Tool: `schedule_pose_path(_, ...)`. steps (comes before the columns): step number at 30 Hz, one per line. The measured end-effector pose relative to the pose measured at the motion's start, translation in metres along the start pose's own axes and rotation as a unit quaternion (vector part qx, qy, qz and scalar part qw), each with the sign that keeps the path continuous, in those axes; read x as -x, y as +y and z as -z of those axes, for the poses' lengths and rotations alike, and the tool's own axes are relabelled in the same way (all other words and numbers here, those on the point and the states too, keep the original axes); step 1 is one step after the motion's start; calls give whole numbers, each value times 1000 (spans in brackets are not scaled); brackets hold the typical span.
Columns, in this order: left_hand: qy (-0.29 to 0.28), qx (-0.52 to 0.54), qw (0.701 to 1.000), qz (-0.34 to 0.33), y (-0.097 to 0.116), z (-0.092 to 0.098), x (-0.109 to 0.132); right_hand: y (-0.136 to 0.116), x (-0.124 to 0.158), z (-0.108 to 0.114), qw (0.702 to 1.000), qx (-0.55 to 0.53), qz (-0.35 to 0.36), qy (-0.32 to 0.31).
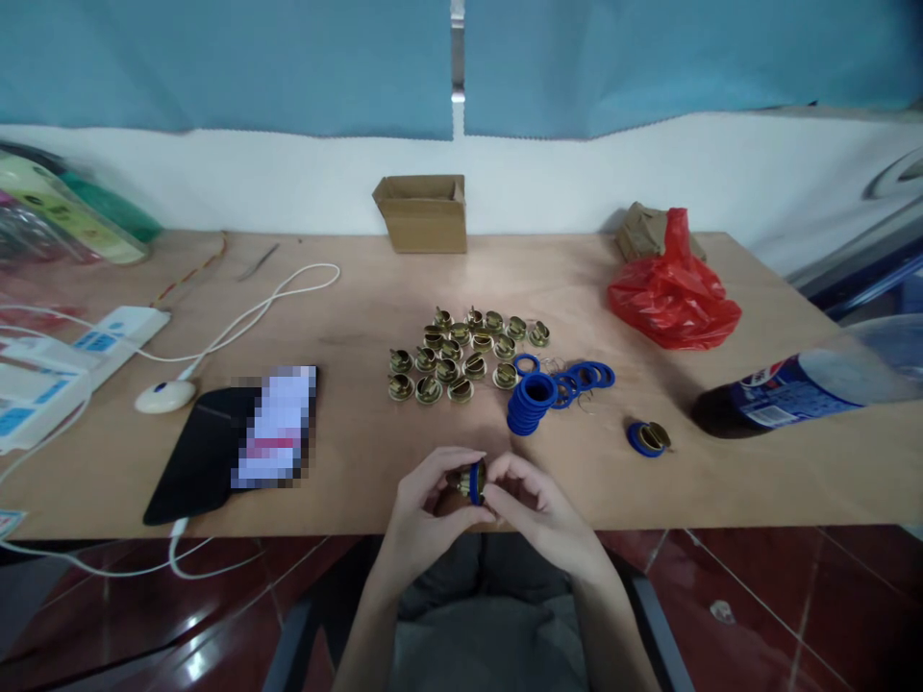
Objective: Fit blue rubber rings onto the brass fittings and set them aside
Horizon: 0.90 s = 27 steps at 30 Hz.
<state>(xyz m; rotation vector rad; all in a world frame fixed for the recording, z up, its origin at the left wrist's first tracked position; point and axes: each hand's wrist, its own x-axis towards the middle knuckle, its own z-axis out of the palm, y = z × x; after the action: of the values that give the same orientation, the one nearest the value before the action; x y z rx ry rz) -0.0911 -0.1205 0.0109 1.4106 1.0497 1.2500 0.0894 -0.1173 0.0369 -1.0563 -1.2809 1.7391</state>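
Near the table's front edge, my left hand (436, 500) and my right hand (537, 505) hold one brass-coloured round fitting between them. A blue ring (474, 483) sits around this fitting. The left fingers and thumb curl about one side, while the right thumb and fingertips pinch the other. Ahead of my hands lie several similar brass fittings (447, 371) in loose rows. A stack of blue rings (530, 404) stands just right of them, with loose blue rings (587, 376) beside it. Farther right, another fitting with a blue ring (647, 438) rests alone on the table.
A dark cola bottle (779, 389) lies on its side at right, near a red plastic bag (674, 288). At the back stands an open cardboard box (425, 216). To the left are a phone (278, 428), a black device (198, 457), white cables and a power strip (122, 332).
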Motion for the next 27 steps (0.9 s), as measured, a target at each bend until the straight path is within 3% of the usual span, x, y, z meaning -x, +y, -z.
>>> schedule_pose_path(6,-12,-37,999,-22,-3,0,3,0,3,5,980,171,100,38)
schedule_pose_path(17,-4,-46,999,-27,-2,2,4,3,3,-4,961,202,163,100)
schedule_pose_path(23,5,8,999,-51,-6,-3,6,-1,7,-15,919,301,212,141)
schedule_pose_path(27,49,-47,995,-66,-10,-10,10,1,10,-22,877,380,251,153)
